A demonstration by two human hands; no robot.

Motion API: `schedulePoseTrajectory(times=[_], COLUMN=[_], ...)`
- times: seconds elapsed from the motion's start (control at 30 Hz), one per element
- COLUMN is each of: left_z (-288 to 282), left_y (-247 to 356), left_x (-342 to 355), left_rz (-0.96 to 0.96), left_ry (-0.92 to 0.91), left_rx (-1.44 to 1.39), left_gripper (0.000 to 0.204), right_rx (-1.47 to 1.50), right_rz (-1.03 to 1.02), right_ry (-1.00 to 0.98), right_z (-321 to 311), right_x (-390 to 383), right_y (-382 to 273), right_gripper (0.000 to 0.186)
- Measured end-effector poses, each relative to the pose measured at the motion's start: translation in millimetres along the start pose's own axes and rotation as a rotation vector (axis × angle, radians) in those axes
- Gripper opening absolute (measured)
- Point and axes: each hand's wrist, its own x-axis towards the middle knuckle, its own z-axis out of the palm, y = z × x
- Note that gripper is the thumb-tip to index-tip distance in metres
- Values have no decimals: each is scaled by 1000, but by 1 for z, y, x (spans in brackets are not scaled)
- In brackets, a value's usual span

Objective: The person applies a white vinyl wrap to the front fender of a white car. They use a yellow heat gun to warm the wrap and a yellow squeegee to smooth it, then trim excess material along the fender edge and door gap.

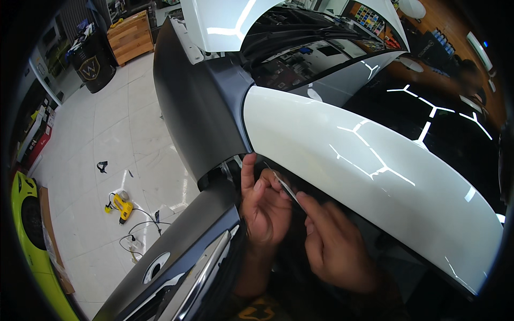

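Observation:
My left hand (266,211) is raised by the gap between the dark matte grey fender (201,107) and the open car door (187,238). One of its fingers points up; the others curl in, and what they may pinch is too small to tell. My right hand (340,243) grips a thin, pale, blade-like tool (287,188), its tip slanting up to the left hand's curled fingers. Just beyond both hands runs the glossy white roof edge (342,144). Below the left hand, the door shows a chrome trim strip (201,270) and an oval handle recess (156,267).
On the tiled floor (107,144) lie a yellow heat gun (123,207) with its cord and a small black piece (101,167). A lime-green car (32,257) stands far left. The white hood (222,24) is raised. A black bin (96,69) and wooden box (131,37) stand behind.

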Motion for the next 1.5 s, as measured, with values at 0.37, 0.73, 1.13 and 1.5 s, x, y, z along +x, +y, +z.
schedulePoseTrajectory(times=[0.37, 0.73, 1.13, 1.5], left_z=[-37, -25, -31, -21], left_y=[4, 6, 8, 11], left_x=[17, 10, 9, 5], left_rz=[-196, -291, -326, -313], left_ry=[-363, -410, -443, -310], left_rx=[-369, -562, -542, -520], left_gripper=[45, 50, 52, 49], right_rx=[292, 410, 87, 48], right_rz=[71, -233, -295, -300], right_ry=[-50, -167, 321, 314], right_z=[-2, -34, 8, 17], right_x=[-5, 12, 43, 47], right_y=[-7, -22, -28, -22], right_gripper=[49, 55, 17, 14])
